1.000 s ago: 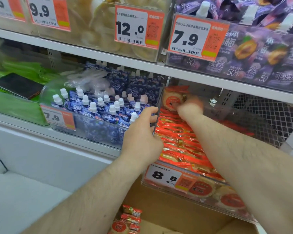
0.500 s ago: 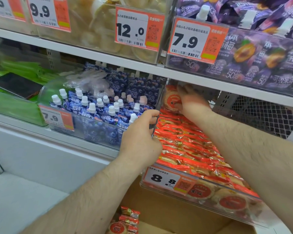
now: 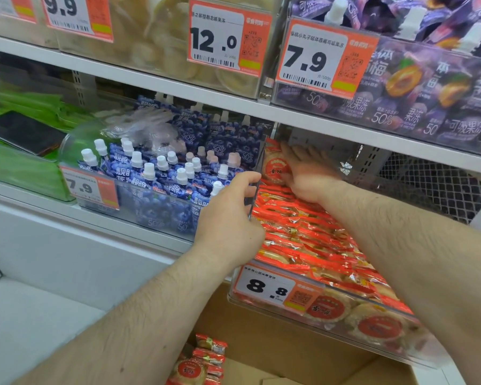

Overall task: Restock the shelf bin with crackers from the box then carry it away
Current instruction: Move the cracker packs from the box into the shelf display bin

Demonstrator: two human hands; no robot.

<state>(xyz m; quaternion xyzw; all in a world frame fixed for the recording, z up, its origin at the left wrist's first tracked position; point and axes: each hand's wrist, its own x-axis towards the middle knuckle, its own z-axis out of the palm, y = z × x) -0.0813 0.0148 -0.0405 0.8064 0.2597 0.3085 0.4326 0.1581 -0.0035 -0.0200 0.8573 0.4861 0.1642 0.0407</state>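
A clear plastic shelf bin (image 3: 328, 325) with an 8.8 price tag juts out from the shelf, packed with red-wrapped cracker packs (image 3: 297, 232). My left hand (image 3: 231, 218) grips the bin's left wall near its top edge. My right hand (image 3: 303, 173), blurred, lies with fingers spread flat against an upright cracker pack (image 3: 272, 165) at the back of the bin, under the upper shelf. Below, a cardboard box (image 3: 275, 345) stands open with a few cracker packs (image 3: 203, 362) in its left corner.
Left of the cracker bin sits a bin of blue spouted jelly pouches (image 3: 161, 173) with a 7.9 tag. Further left are green packs with a dark phone (image 3: 20, 132) on top. The shelf above (image 3: 303, 115) carries purple pouches and pale jelly cups. Wire mesh (image 3: 428, 184) backs the shelf at right.
My right hand went further back in the bin and its fingers spread flat on the rear pack. The left hand kept its hold on the bin's wall.
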